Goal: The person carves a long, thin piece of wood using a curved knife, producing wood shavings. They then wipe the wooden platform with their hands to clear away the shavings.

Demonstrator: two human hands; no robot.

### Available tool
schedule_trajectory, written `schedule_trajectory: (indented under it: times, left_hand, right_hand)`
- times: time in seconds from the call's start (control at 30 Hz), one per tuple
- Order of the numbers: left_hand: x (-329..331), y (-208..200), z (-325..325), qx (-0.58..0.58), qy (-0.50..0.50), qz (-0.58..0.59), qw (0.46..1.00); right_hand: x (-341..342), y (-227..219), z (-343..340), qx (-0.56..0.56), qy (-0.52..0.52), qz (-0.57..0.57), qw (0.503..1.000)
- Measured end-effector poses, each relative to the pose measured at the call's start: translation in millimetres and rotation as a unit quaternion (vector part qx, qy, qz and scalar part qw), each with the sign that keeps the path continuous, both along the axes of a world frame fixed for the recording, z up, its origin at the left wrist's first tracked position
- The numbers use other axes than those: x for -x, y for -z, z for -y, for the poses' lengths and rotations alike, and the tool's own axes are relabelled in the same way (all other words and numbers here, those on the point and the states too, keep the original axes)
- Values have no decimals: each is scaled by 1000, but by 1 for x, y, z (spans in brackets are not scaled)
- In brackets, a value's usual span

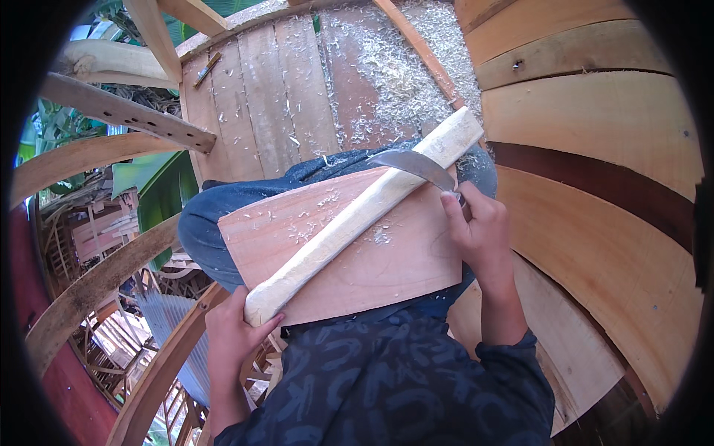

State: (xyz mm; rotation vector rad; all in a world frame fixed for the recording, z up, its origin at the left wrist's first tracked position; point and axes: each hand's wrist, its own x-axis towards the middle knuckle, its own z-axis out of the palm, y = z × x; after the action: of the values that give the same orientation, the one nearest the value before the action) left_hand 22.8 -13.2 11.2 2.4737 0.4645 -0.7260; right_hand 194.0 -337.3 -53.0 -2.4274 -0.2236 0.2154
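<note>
A pale, squared wooden handle (pixel 357 217) lies slantwise across a flat board (pixel 275 227) on my lap, with shavings scattered on the board. My left hand (pixel 236 327) is closed round the handle's near, rounded end, thumb at its tip. A curved knife (pixel 413 163) is gripped in my right hand (pixel 480 230), its thumb near the base of the blade. The blade crosses the handle close to its far end; from above I cannot tell whether its edge touches the wood. Most of the knife's grip is hidden inside my fingers.
Plank flooring (pixel 260 97) ahead carries a heap of pale shavings (pixel 409 74) and a thin wooden strip (pixel 420 52). A small marker-like stick (pixel 207 69) lies at far left. Curved plank walling (pixel 587 119) rises on the right; open wooden ribs (pixel 89 160) stand on the left.
</note>
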Motion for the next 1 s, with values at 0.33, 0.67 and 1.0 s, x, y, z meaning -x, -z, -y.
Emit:
schedule_trajectory:
  times: [0.33,0.67,1.0]
  left_hand:
    - [-14,-34,-2,-73,72,11,995]
    - [-253,75,20,186,322,143,917]
    - [-435,309,43,-79,439,307,841]
  right_hand:
    - [19,20,9,-63,75,-30,995]
    - [9,40,22,-107,89,-27,990]
    - [5,60,27,-180,167,-91,965]
